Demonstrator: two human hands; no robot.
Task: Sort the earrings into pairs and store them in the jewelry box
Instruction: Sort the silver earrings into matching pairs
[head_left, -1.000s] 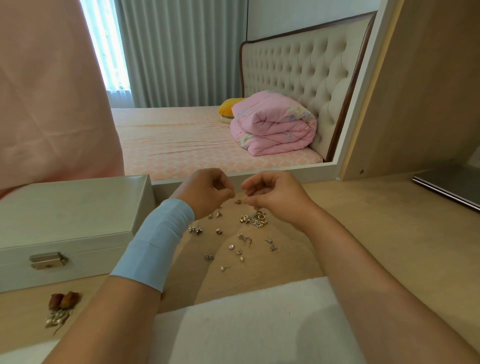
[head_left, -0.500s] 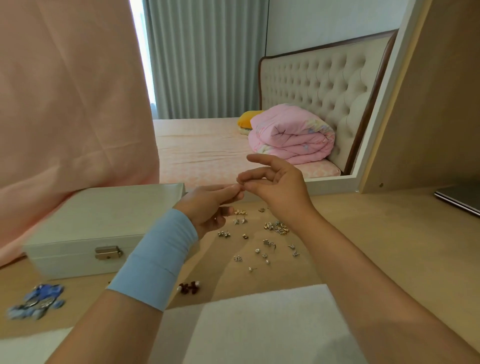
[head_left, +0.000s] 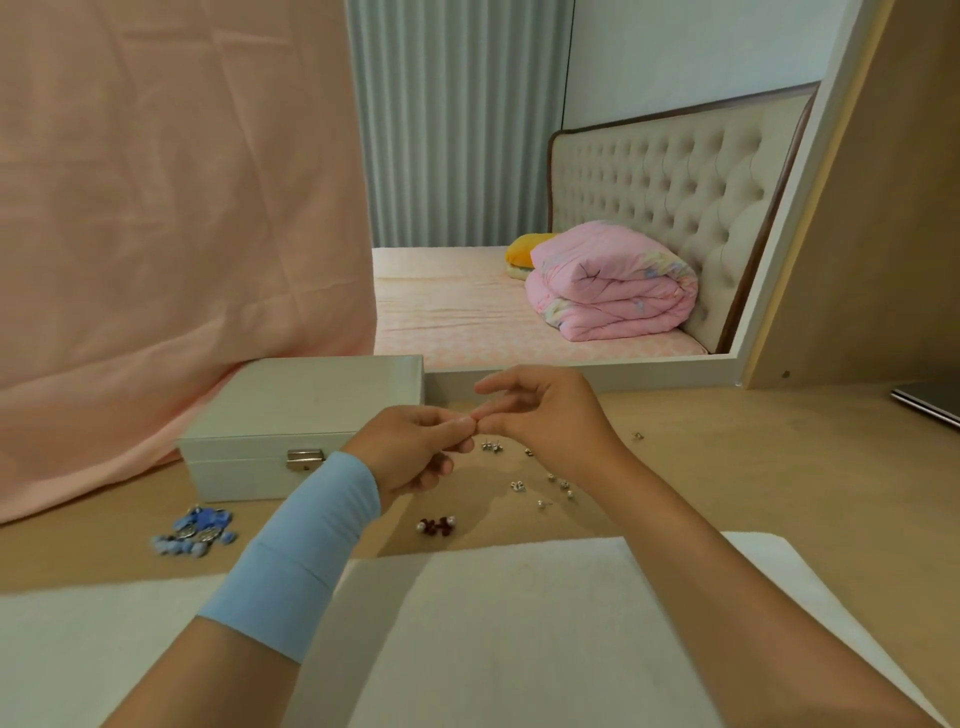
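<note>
The white jewelry box stands closed on the wooden table at the left, its metal clasp facing me. Several small silver earrings lie scattered on the wood to the right of it. My left hand and my right hand meet fingertip to fingertip above the table, just right of the box. Both pinch at the same spot, and whatever is between the fingertips is too small to make out. A dark red pair lies below my left hand. Blue earrings lie in front of the box.
A white cloth covers the near part of the table. Pink fabric hangs at the left behind the box. A mirror frame runs along the back, reflecting a bed. A dark flat device lies at the far right.
Both hands have risen from the scattered earrings and come together, fingertips touching. The view has shifted left, bringing the blue and dark red earrings into sight.
</note>
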